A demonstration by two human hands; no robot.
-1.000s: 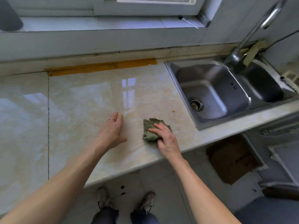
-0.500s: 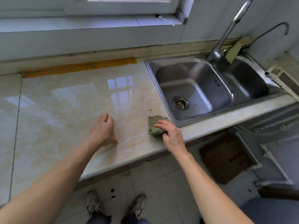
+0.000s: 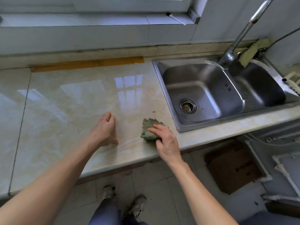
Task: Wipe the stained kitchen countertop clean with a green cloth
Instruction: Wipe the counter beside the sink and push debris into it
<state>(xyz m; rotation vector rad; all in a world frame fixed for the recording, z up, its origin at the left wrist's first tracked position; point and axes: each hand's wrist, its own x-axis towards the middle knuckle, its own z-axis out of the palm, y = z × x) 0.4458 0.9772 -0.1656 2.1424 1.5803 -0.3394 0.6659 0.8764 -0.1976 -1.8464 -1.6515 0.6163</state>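
Glossy beige marble countertop (image 3: 65,108), faintly yellow-stained. Steel sink (image 3: 203,95) set in at right. Orange tape strip (image 3: 87,63) along far edge. Crumpled green cloth (image 3: 148,129) near front edge; small orange crumb (image 3: 153,111) just beyond it.

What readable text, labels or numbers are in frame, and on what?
None can be read.
Cardboard box on the floor under the countertop: dark print on its top, too blurred to read.
Sink, faucet and green cloth: no markings visible.
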